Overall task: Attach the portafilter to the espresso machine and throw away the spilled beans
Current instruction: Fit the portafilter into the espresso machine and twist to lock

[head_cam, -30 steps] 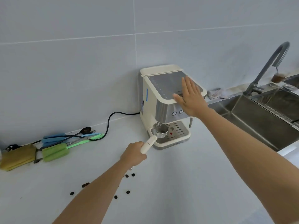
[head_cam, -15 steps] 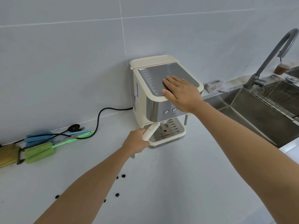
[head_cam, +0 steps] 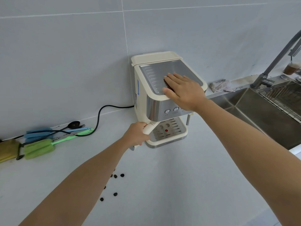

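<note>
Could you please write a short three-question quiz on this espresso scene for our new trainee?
1. True or false: the right hand lies flat on top of the espresso machine.
2. What does the left hand grip? A) portafilter handle B) faucet C) green brush
3. Where do the spilled beans lie?

Key: 1 true; 2 A; 3 on the counter, in front of the machine, beside the left forearm.

Bright, even diffuse light, soft faint shadows under forearms. Mild glare on espresso machine (head_cam: 164,88) metal top. Wide-angle bending at edges; slight softness, faucet (head_cam: 276,57) blurry.
</note>
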